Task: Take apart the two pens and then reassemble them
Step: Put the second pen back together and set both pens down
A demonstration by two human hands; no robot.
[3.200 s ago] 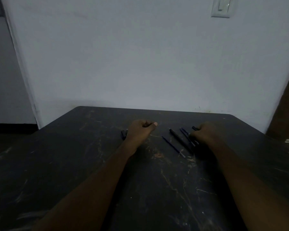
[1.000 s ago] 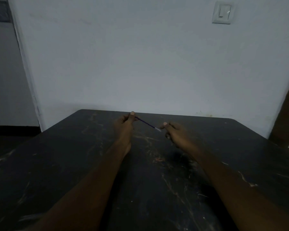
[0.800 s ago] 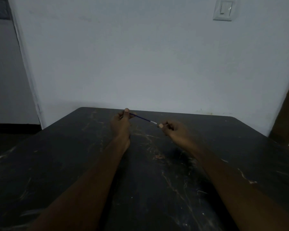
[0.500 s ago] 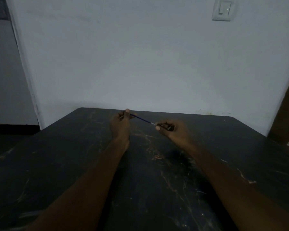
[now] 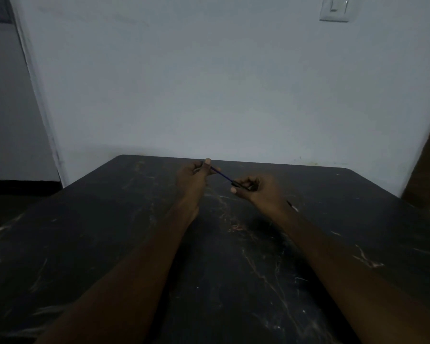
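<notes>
The left hand (image 5: 193,177) is raised above the far half of the worktop (image 5: 109,244). Its thumb and fingertips pinch the upper end of a thin blue refill (image 5: 221,175). The refill slants down and to the right, to the right hand (image 5: 257,192). That hand's fingers are curled round a short dark barrel (image 5: 243,186). The refill's lower end meets the barrel's near mouth; the dim light hides whether it has gone inside. The two hands are close together but do not touch, joined only by the refill. Both forearms are bare and reach in from the near edge, spread well apart there and converging toward the hands.

Just beside the right wrist, on its outer side, a loose pen piece (image 5: 292,206) with a pale tip lies on the worktop, partly hidden by the arm.

The worktop is dark, almost black, and heavily scratched, with pale scuffs running down the middle between the arms. Its far edge lies just behind the left hand, near a plain grey-white wall (image 5: 209,83). The far right corner is rounded. Bare surface stretches wide to the left of the left arm and to the right of the right arm.

A light switch (image 5: 335,8) sits high on the wall at the right. A wall corner drops at the left, with darker space beyond it. Something brown (image 5: 428,170) stands at the right edge.
</notes>
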